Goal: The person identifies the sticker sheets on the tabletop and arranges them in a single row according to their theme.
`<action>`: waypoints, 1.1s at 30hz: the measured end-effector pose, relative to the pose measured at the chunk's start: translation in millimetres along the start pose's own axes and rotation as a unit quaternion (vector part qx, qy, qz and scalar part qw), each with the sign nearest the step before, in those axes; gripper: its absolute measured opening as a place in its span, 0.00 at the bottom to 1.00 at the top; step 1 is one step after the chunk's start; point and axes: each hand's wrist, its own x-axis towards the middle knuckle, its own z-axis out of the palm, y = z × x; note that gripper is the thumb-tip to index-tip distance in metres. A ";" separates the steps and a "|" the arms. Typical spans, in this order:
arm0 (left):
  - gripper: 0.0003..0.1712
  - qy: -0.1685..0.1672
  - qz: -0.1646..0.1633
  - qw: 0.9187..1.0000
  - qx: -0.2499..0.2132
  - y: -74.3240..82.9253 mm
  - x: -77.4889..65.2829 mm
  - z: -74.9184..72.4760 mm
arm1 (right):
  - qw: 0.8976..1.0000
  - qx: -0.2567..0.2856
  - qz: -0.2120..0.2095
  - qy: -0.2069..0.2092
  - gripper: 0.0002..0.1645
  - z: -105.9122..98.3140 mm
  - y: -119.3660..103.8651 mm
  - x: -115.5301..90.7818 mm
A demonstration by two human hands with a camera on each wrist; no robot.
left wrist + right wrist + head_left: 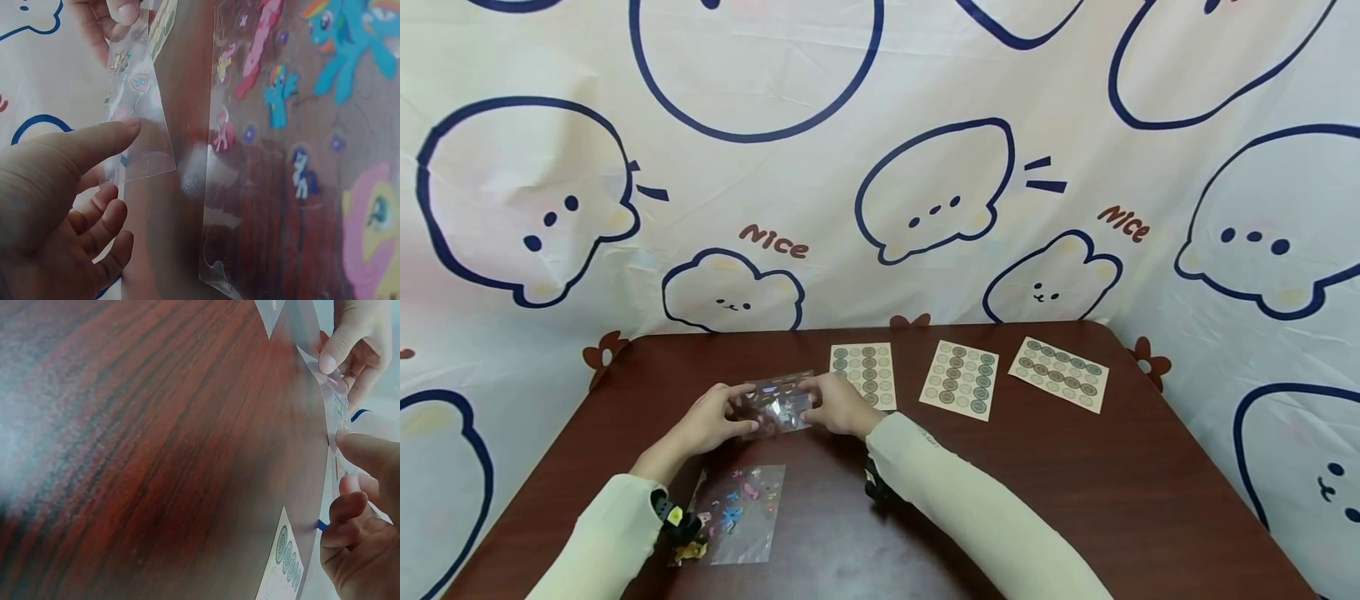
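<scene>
A clear plastic sticker sheet [781, 406] is held between my two hands over the back left of the table. My left hand [711, 419] pinches its left edge, the thumb lying over the sheet in the left wrist view. On the opposite edge, my right hand [838, 404] grips it between thumb and fingers. Small stickers, one shaped like a shield [140, 82], show on the held sheet. A second clear sheet [760, 537] with colourful pony stickers lies on the table near my left wrist, partly hidden by the sleeve.
Along the back of the dark wood table [1000, 500] lie three cream sheets of round stickers: one [883, 398] beside my right hand, another [932, 392] to its right, and a tilted one [1097, 400] farthest right. A printed cloth [827, 192] hangs behind the table.
</scene>
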 end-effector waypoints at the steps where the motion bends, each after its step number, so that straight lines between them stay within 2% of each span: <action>1: 0.37 0.001 0.001 1.000 0.000 1.0 -1.0 -0.2 | 1.000 0.001 -0.004 0.000 0.30 -0.4 0.1 -1.0; 13: 0.36 0.007 0.006 1.000 -0.006 10.1 -7.3 -1.1 | 0.999 0.031 -0.008 0.017 0.31 -2.0 4.8 -13.3; 33: 0.35 0.018 0.021 1.000 -0.005 19.6 -15.3 -0.3 | 0.999 0.008 -0.036 0.033 0.31 -10.6 3.7 -28.9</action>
